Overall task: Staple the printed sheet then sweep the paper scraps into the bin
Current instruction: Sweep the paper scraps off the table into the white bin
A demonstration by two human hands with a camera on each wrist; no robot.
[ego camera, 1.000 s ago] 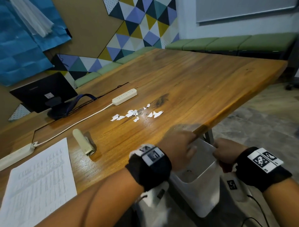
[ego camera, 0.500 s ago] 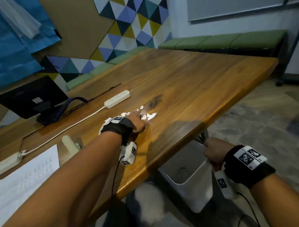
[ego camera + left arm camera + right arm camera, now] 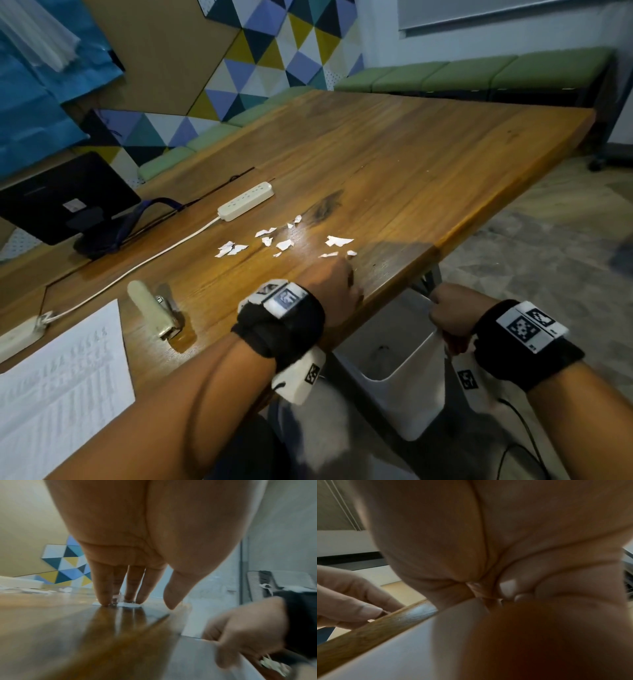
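Just under the left fingers [image 3: 102,588] lie paper scraps [image 3: 127,604].

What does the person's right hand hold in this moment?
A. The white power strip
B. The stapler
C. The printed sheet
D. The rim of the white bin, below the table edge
D: in the head view the right hand grips the rim of the white bin held just under the table edge, while the stapler lies untouched on the wood.
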